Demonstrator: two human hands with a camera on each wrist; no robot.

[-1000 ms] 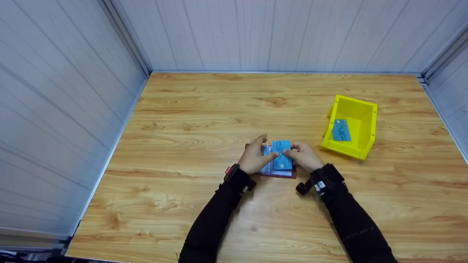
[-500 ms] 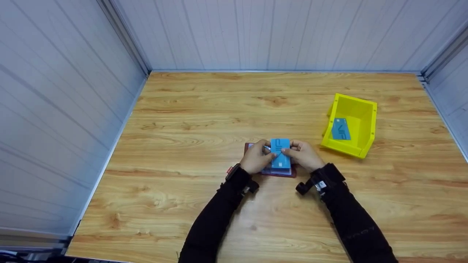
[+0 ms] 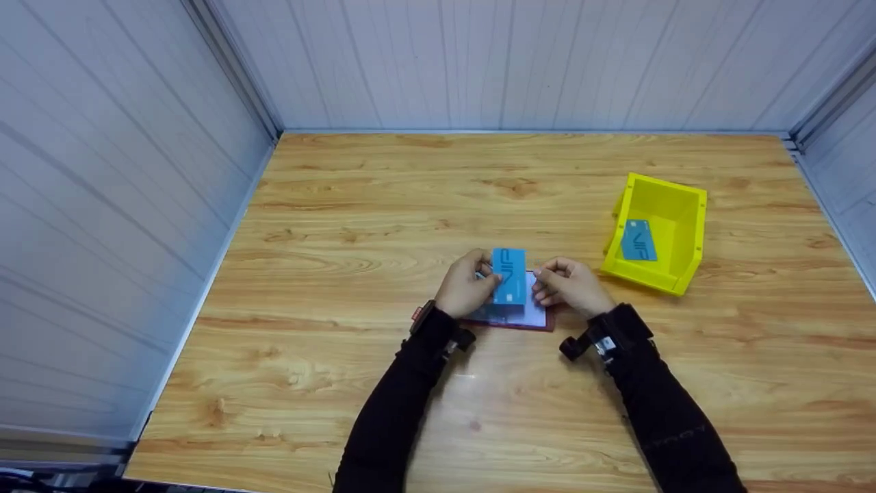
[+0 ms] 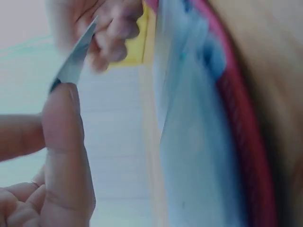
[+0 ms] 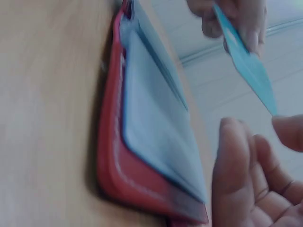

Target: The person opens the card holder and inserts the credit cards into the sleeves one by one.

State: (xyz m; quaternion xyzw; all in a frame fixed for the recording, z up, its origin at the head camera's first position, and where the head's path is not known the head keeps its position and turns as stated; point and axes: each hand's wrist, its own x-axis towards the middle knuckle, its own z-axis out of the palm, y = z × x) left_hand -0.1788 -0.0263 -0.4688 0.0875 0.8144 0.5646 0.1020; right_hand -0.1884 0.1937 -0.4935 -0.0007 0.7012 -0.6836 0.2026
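Observation:
A blue card (image 3: pixel 508 274) marked "VIP" is pinched between thumb and fingers of my left hand (image 3: pixel 467 286). It is held above an open red card holder (image 5: pixel 111 165), whose clear plastic sleeves (image 5: pixel 158 118) fan up from the table. My right hand (image 3: pixel 575 287) hovers at the holder's right side, fingers loosely bent with nothing gripped. In the right wrist view its thumb (image 5: pixel 289 132) is close to the card's lower corner; whether they touch I cannot tell. The left hand and card hide part of the holder in the head view.
A yellow bin (image 3: pixel 674 205) stands on the wooden table (image 3: pixel 383 205) to the right, beyond my right hand. Another blue VIP card (image 3: pixel 638 241) lies inside it. White panel walls (image 3: pixel 438 61) enclose the table at the back and sides.
Both hands were on the card; my right hand has let go and drawn slightly right. My left hand has carried the card a little left and away from me, exposing the holder's right sleeve.

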